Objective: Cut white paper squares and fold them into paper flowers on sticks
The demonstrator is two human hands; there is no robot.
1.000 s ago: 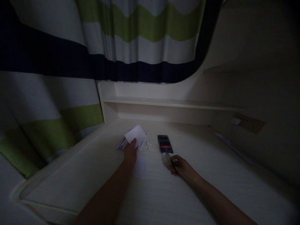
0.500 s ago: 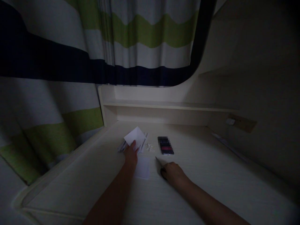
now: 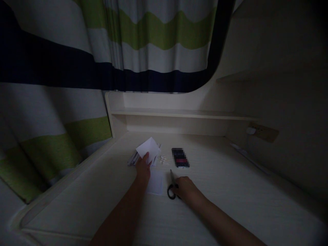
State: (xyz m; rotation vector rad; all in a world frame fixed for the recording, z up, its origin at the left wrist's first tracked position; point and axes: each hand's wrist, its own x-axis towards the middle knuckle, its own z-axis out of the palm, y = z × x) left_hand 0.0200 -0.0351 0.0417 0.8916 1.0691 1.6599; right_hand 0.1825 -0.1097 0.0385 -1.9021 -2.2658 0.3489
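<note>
My left hand (image 3: 143, 167) is closed on a folded piece of white paper (image 3: 148, 147), its thumb lying over the lower edge. Under and behind that paper sits a pile of white paper pieces (image 3: 132, 159). Small white scraps (image 3: 162, 159) lie just right of the pile. A flat square of paper (image 3: 155, 182) rests on the desk beside my left wrist. My right hand (image 3: 186, 188) grips black-handled scissors (image 3: 171, 192) by one handle loop; the blades point away from me and look closed.
Beyond the scissors lies a phone (image 3: 180, 158), its screen blurred out. A low shelf (image 3: 179, 113) runs along the back of the white desk (image 3: 217, 205). Striped curtains (image 3: 164, 34) hang behind and at the left. A plug (image 3: 251, 130) sits in the right wall's socket.
The scissors have turned in my right hand, so a handle loop now shows to the left of my fingers. My left hand stays on the folded paper. The view has shifted slightly.
</note>
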